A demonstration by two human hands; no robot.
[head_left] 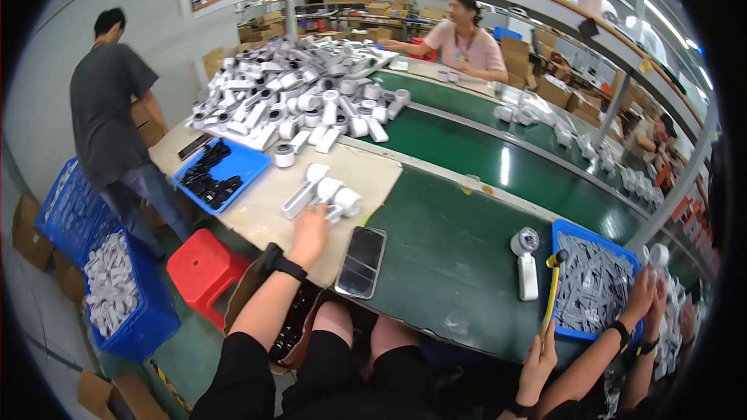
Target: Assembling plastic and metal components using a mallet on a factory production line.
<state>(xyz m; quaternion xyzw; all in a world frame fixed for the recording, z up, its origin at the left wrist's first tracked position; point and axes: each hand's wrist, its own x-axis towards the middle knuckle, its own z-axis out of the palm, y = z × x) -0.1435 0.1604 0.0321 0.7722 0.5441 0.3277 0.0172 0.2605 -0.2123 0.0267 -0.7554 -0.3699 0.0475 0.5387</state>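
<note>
My left hand [310, 232] reaches over the beige board at centre left, its fingers closed around the near end of a white round-headed part [333, 191] with a handle. Next to it lies another white part [299, 201] of the same kind. At the lower right, my right hand [537, 364] is closed around a hammer [552, 295] with a yellow handle and a dark head, held upright at the table's near edge. One more white part with a round head [527, 263] lies on the green table [443, 257], left of the hammer head.
A heap of white parts [299, 89] covers the far left; a blue tray of black pieces [253, 162] stands before it. A phone [362, 262] lies at the near edge. At right, a co-worker's hands [644, 299] hold a white part beside a blue tray of grey pieces [572, 249].
</note>
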